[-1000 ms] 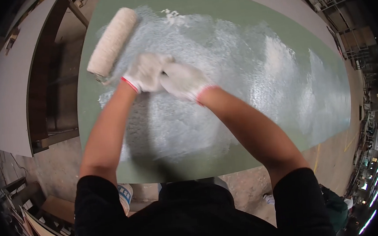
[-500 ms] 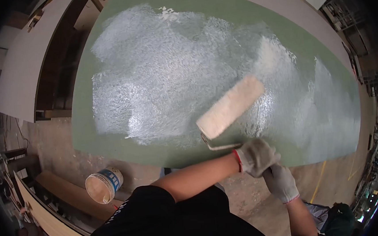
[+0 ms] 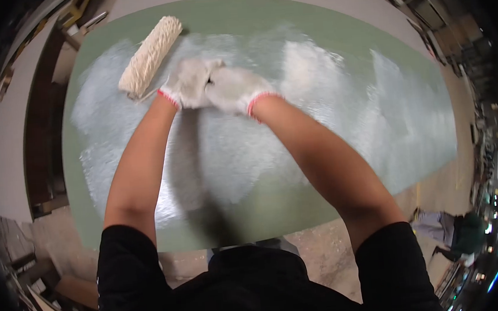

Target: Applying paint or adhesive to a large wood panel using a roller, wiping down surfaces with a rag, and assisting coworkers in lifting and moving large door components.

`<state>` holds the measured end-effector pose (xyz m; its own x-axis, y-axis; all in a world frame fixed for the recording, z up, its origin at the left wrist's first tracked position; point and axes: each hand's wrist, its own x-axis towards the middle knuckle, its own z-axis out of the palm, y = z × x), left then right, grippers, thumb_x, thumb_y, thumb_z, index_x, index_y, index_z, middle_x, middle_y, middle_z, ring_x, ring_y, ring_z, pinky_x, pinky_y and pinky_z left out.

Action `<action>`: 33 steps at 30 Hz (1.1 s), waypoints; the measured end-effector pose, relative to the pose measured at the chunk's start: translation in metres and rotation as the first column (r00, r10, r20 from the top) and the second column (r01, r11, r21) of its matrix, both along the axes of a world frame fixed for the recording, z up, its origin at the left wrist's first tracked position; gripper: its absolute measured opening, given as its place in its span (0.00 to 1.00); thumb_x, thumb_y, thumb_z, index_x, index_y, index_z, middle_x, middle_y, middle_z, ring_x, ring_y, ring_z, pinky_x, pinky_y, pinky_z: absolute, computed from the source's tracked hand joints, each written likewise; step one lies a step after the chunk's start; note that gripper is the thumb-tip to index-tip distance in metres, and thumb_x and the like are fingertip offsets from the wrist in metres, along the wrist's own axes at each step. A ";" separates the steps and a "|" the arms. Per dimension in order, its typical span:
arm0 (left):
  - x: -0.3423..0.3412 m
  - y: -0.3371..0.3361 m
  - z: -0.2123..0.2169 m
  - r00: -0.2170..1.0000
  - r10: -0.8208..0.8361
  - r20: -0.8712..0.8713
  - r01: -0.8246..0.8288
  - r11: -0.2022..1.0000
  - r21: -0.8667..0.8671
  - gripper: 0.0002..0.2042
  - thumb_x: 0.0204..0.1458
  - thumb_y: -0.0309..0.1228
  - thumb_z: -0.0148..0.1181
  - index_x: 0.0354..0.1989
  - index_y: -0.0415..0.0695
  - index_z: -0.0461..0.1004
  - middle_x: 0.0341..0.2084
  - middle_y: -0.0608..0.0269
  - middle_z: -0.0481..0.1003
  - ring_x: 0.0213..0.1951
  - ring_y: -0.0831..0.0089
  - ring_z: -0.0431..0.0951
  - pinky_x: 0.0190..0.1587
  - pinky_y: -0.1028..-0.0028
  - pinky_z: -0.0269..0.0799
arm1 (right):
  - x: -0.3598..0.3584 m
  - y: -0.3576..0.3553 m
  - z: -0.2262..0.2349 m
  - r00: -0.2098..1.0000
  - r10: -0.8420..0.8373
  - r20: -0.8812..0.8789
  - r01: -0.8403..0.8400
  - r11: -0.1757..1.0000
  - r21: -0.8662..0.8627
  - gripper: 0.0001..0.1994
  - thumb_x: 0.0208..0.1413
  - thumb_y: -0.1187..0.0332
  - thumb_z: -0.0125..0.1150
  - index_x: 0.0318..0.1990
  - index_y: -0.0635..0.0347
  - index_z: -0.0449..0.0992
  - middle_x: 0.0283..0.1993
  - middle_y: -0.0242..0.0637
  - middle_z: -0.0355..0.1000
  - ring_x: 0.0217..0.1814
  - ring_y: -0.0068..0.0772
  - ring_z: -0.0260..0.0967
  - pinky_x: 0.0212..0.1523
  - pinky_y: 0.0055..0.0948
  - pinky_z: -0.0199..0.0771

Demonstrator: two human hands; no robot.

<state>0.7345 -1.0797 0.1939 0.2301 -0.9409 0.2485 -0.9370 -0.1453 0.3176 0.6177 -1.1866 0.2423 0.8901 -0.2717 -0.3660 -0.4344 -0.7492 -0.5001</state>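
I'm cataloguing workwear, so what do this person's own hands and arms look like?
The left hand and right hand wear off-white work gloves with red-edged cuffs. Short black sleeves leave the forearms bare.

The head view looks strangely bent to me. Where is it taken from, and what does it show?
There is no robot here. A person wears a very wide camera on the head, looking down, so straight edges bend toward the rim. The left hand and right hand, both gloved, are close together, seemingly closed on the handle of a pale, fluffy roller; the grip itself is hidden. Beneath lies a green panel, partly covered with a whitish, shiny layer.
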 end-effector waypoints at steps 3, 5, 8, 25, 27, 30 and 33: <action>-0.080 -0.030 -0.004 0.994 -0.106 -0.001 0.105 0.990 0.099 0.15 0.41 0.42 0.64 0.37 0.52 0.79 0.31 0.54 0.82 0.37 0.53 0.84 0.41 0.57 0.80 | -0.092 -0.026 -0.025 0.998 0.035 0.043 -0.034 0.999 -0.038 0.20 0.63 0.59 0.47 0.48 0.62 0.80 0.53 0.56 0.77 0.54 0.63 0.76 0.58 0.52 0.74; -0.155 -0.072 -0.019 0.967 -0.241 -0.086 0.240 0.971 -0.021 0.14 0.42 0.39 0.63 0.37 0.50 0.80 0.30 0.54 0.82 0.35 0.53 0.84 0.38 0.56 0.81 | -0.186 -0.059 -0.027 0.992 0.056 0.113 -0.043 0.993 -0.112 0.19 0.65 0.57 0.47 0.47 0.61 0.79 0.48 0.57 0.78 0.49 0.63 0.76 0.53 0.53 0.75; -0.282 -0.133 0.005 0.903 -0.365 -0.225 0.410 0.888 0.208 0.12 0.42 0.33 0.63 0.36 0.45 0.83 0.30 0.50 0.83 0.34 0.53 0.85 0.35 0.58 0.82 | -0.319 -0.089 0.013 0.978 -0.188 -0.088 0.177 0.977 -0.118 0.18 0.64 0.56 0.54 0.46 0.63 0.79 0.44 0.57 0.78 0.47 0.62 0.76 0.49 0.52 0.74; -0.160 -0.260 -0.011 0.936 -0.328 -0.128 0.335 0.942 0.036 0.18 0.35 0.42 0.69 0.37 0.52 0.80 0.29 0.54 0.81 0.35 0.52 0.84 0.40 0.58 0.81 | -0.179 -0.215 0.025 0.929 -0.267 -0.257 0.311 0.939 0.150 0.18 0.65 0.60 0.47 0.44 0.68 0.75 0.23 0.44 0.72 0.19 0.36 0.71 0.22 0.40 0.73; -0.100 -0.253 -0.022 0.963 -0.268 -0.008 0.268 0.958 0.107 0.21 0.35 0.42 0.69 0.42 0.53 0.79 0.31 0.56 0.81 0.37 0.54 0.83 0.41 0.59 0.80 | -0.124 -0.216 0.012 0.968 -0.165 -0.187 0.198 0.964 0.176 0.17 0.64 0.61 0.45 0.42 0.68 0.75 0.22 0.42 0.71 0.19 0.35 0.71 0.21 0.40 0.72; -0.070 -0.252 -0.025 0.980 -0.200 0.003 0.198 0.974 0.114 0.23 0.34 0.43 0.69 0.43 0.54 0.78 0.31 0.57 0.80 0.37 0.55 0.83 0.40 0.60 0.79 | -0.091 -0.217 0.007 0.955 -0.217 -0.202 0.254 0.951 0.179 0.17 0.64 0.63 0.43 0.41 0.69 0.74 0.23 0.44 0.72 0.20 0.37 0.71 0.21 0.40 0.72; -0.103 -0.265 -0.026 0.976 -0.217 -0.011 0.217 0.972 0.089 0.22 0.33 0.44 0.69 0.40 0.54 0.77 0.29 0.58 0.79 0.36 0.55 0.83 0.39 0.60 0.78 | -0.125 -0.236 -0.004 0.969 -0.167 -0.181 0.201 0.962 0.186 0.16 0.65 0.63 0.41 0.43 0.69 0.70 0.22 0.43 0.69 0.17 0.37 0.71 0.18 0.41 0.73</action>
